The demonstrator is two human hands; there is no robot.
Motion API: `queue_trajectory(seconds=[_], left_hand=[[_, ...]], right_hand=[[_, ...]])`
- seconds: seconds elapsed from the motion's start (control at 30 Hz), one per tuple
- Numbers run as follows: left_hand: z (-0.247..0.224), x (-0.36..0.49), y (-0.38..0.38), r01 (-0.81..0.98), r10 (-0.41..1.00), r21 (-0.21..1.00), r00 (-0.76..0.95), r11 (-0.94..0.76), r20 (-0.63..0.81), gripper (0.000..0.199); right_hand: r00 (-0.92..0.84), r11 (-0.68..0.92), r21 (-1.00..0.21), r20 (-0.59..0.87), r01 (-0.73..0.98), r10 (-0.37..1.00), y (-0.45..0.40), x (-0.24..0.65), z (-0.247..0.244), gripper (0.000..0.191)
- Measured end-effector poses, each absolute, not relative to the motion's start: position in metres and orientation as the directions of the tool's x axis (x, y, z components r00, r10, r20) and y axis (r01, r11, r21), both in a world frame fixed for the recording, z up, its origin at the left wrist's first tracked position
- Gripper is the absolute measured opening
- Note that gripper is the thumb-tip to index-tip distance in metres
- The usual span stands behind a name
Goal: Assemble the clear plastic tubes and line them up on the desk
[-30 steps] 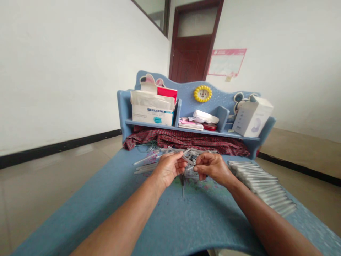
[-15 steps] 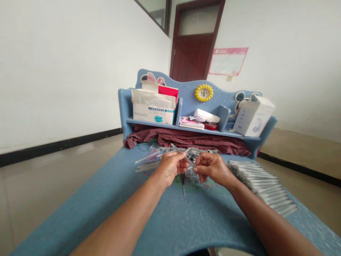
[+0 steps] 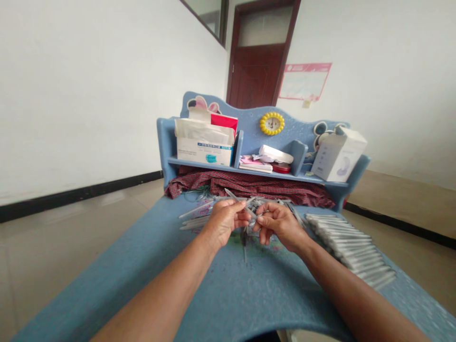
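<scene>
A slim translucent pen-like tube point(image 3: 231, 194) is pinched in my left hand point(image 3: 226, 221), its far end pointing up and left. My right hand point(image 3: 278, 222) is closed at the tube's near end, thumb against fingertips; whatever small part lies between them is too small to tell. Behind and under both hands lies a loose heap of similar tubes and dark pieces, partly hidden. Several tubes point(image 3: 195, 222) rest left of my left hand. To the right of my right forearm, many tubes point(image 3: 351, 247) lie side by side in a row.
The blue table point(image 3: 228, 294) has a raised shelf point(image 3: 278, 176) at its back, holding a mask box point(image 3: 204, 149), papers point(image 3: 254, 165), a red tin point(image 3: 281, 168) and a white box point(image 3: 338, 154). A checkered cloth point(image 3: 249, 186) lies beneath the shelf.
My right hand has moved slightly left, closer to my left hand. The tube between my hands has shifted slightly to the left.
</scene>
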State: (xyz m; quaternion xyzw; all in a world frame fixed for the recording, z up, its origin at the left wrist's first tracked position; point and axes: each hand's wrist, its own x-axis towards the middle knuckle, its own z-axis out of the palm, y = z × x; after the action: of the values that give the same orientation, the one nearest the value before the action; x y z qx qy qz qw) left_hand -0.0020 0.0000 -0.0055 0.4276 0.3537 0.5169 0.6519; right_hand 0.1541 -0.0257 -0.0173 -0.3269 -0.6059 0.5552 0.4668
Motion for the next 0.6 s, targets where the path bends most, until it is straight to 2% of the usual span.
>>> queue_trajectory(seconds=[0.2, 0.33, 0.43, 0.6], left_hand=[[-0.0062, -0.0021, 0.0022, -0.405, 0.99, 0.911, 0.143, 0.072, -0.015, 0.008], [-0.0057, -0.0017, 0.002, -0.415, 0.993, 0.907, 0.12, 0.068, -0.019, 0.009], [-0.0052, -0.0014, 0.0013, -0.408, 0.992, 0.91, 0.123, 0.07, -0.021, 0.008], [-0.0064, -0.0005, 0.0017, -0.403, 0.992, 0.914, 0.126, 0.056, -0.005, 0.008]], right_hand=[[-0.333, 0.179, -0.984, 0.161, 0.024, 0.929, -0.0243, 0.1542, -0.0204, 0.035], [-0.246, 0.274, -0.941, 0.223, 0.199, 0.943, -0.0228, 0.1525, -0.0254, 0.028], [-0.194, 0.364, -0.862, 0.313, 0.352, 0.93, -0.0241, 0.151, -0.0273, 0.023], [-0.207, 0.484, -0.653, 0.457, 0.582, 0.865, -0.0291, 0.1523, -0.0262, 0.023]])
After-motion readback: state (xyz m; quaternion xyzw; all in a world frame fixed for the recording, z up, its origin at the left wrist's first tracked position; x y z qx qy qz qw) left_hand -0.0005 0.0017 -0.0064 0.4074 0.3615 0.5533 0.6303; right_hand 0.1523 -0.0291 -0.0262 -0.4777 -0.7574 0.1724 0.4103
